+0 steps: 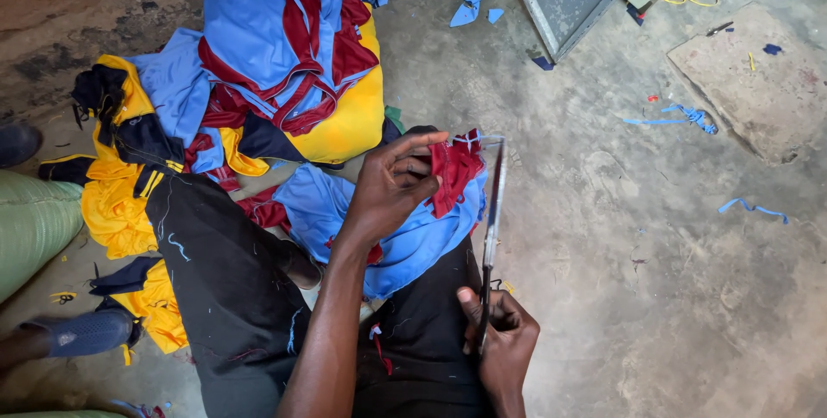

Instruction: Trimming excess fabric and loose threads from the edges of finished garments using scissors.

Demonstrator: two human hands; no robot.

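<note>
On the person's lap, over black trousers (215, 272), lies a light blue garment with dark red trim (405, 229). The left hand (392, 185) is closed on the garment's upper edge, fingers curled over a bunched dark red piece (455, 168), thumb stretched across the top. The right hand (504, 340) is closed around the handles of a pair of scissors (493, 211); the long blades point away from the body and run just beside the garment's right edge, reaching the red piece. How far the blades are parted cannot be told. A heap of blue, yellow and red garments (284, 65) rests left of the knees. Blue fabric scraps (689, 117) lie on the concrete floor (672, 297).
</note>
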